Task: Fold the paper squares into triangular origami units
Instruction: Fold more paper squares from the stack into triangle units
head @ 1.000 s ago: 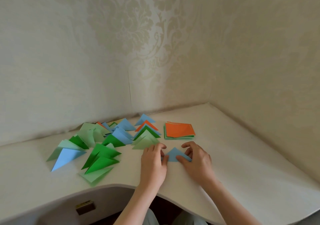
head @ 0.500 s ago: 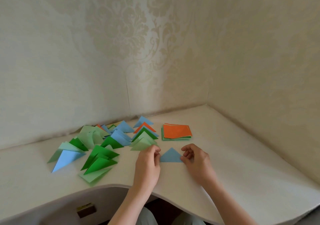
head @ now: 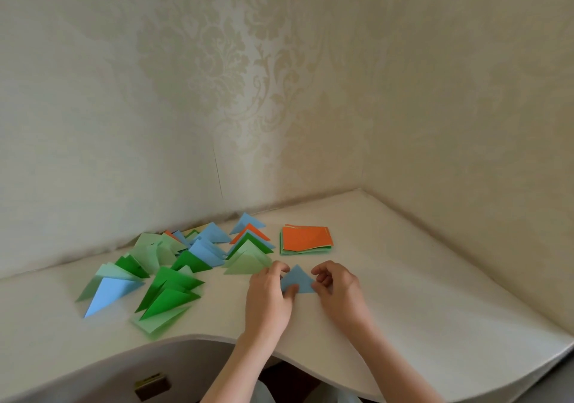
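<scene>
Blue triangle (head: pixel 298 279) flat between left hand (head: pixel 269 297), right hand (head: pixel 339 291)

I sit at a white desk (head: pixel 403 294) with a wavy front edge, tucked into a corner of cream damask-patterned wallpaper (head: pixel 217 76), softly lit.

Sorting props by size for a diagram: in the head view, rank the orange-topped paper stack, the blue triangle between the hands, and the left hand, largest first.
1. left hand
2. orange-topped paper stack
3. blue triangle, partly covered

The hand sits nearer the camera, so its lead is unsure.
</scene>
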Demonstrator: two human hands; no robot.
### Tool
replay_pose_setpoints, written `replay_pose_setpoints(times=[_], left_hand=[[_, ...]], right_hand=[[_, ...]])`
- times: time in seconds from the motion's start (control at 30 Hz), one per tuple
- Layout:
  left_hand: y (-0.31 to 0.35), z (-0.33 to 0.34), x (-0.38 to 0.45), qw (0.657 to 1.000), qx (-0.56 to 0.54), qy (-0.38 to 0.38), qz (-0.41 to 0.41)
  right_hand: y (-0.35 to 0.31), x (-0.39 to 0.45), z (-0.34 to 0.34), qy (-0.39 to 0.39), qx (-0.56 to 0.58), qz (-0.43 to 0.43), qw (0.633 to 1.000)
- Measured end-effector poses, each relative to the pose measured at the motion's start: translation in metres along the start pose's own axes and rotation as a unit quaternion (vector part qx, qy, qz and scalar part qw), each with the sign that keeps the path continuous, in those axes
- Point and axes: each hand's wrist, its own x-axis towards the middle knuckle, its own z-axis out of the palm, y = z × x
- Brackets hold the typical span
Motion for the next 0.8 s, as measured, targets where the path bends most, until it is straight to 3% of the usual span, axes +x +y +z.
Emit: replay_pose_setpoints(times=[0.13, 0.3, 0.43, 0.6, 0.8], left_hand=[[-0.006, 0.005, -0.007, 0.998, -0.014, 0.02, 0.063], [-0.012, 0.002, -0.004, 0.995, -0.093, -0.004, 0.026], [-0.029, -0.022, 0.001, 0.994, -0.092, 0.031, 0.042], [-0.063, -0.053, 0.017, 0.995, -0.079, 0.06, 0.025], [-0.073, -0.046, 0.025, 0.997, -0.051, 0.049, 0.009]], right_hand=[[0.002, -0.002, -0.001, 0.006, 0.002, -0.011, 1.0], [-0.001, -0.007, -0.003, 0.028, 0.015, -0.03, 0.999], [-0.007, -0.004, -0.006, 0.068, 0.035, -0.038, 0.996], [-0.018, 0.016, -0.005, 0.078, -0.061, -0.135, 0.986], [-0.027, 0.047, 0.011, 0.023, -0.171, -0.11, 0.979]])
